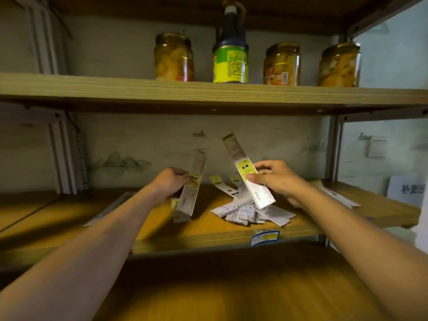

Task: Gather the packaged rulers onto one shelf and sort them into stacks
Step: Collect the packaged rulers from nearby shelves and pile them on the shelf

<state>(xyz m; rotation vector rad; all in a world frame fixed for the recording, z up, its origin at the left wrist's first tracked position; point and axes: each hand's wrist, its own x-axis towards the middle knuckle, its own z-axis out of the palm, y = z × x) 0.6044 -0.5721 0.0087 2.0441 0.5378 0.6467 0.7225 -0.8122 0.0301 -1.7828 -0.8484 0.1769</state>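
Observation:
My left hand [170,180] grips a packaged ruler [191,188] that stands nearly upright, its lower end touching the middle shelf [208,237]. My right hand [275,179] holds a second packaged ruler [249,174] with a yellow label, tilted with its top leaning left. Between and below the hands lies a loose pile of packaged rulers [252,209] fanned out on the shelf. More packaged rulers [335,195] lie flat to the right behind my right wrist, and one packaged ruler [108,209] lies flat at the left under my left forearm.
The upper shelf [162,89] carries three jars of yellow fruit [173,57] and a dark bottle [230,45] with a green label. A metal upright [333,147] bounds the right side. A white card [405,191] leans at the far right. A price tag [265,237] sticks on the shelf edge.

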